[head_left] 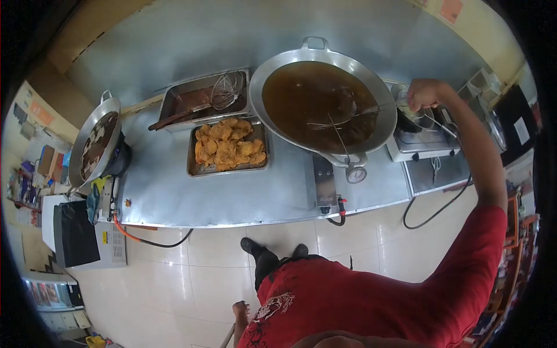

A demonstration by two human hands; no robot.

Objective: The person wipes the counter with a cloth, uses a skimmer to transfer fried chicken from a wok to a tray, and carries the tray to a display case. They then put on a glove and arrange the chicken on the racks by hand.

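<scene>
My right hand [426, 93] reaches out to the right rim of a large steel wok [371, 75] full of dark oil. It is closed around the long handle of a wire skimmer [342, 119], whose basket lies sunk in the oil. My left hand [239, 309] hangs low beside my leg, above the tiled floor. A thin grey bar [227, 337] runs down from it, and its grip on the bar is unclear. A steel tray [192, 168] piled with golden fried chicken [229, 145] stands just left of the wok.
Behind the chicken, a second tray [174, 95] holds a wire skimmer [227, 90] and a long-handled tool. A smaller wok [96, 142] sits at the counter's left end, a gas stove [420, 145] at the right. A thermometer dial [355, 174], an orange hose [125, 230] and a black cable [435, 213] hang off the front edge.
</scene>
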